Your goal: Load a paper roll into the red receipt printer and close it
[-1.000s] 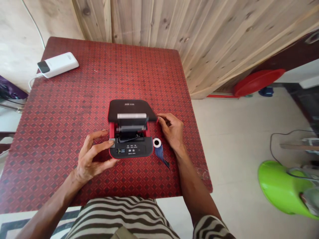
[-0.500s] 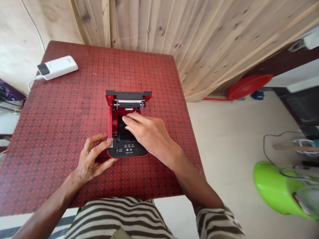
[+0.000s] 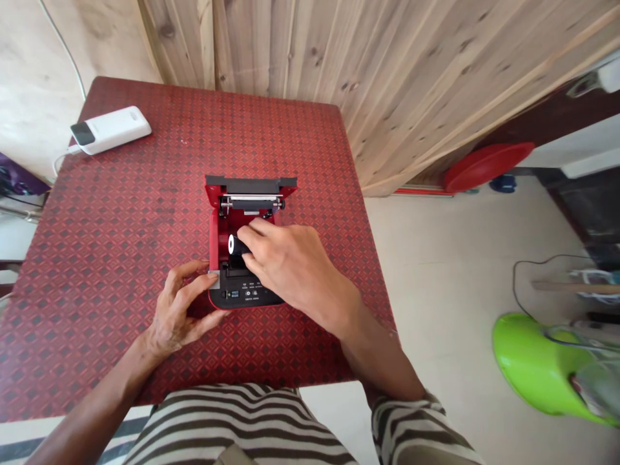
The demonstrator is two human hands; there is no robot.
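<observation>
A small red-and-black printer (image 3: 252, 294) sits on the patterned red table, its lid (image 3: 252, 186) raised at the back with a metal bar and roller under it. My left hand (image 3: 177, 303) grips the printer's front left corner, with fingers along the side and top and the thumb low at the front. Inside the open bay, my right hand (image 3: 285, 258) has its fingers curled round a dark roll (image 3: 238, 246). The roll's white end faces left; its right part is hidden under my hand, as is the bay's right side.
A white power bank (image 3: 116, 129) with a cable lies at the table's (image 3: 159, 194) far left. Wooden boards (image 3: 290, 51) rise behind the table. Right of it, on the floor, stand a green plastic stool (image 3: 523, 361) and a red basin (image 3: 487, 166).
My right hand's fingers have closed round the dark roll, whose white end now shows in the bay. My left hand stays on the printer's corner.
</observation>
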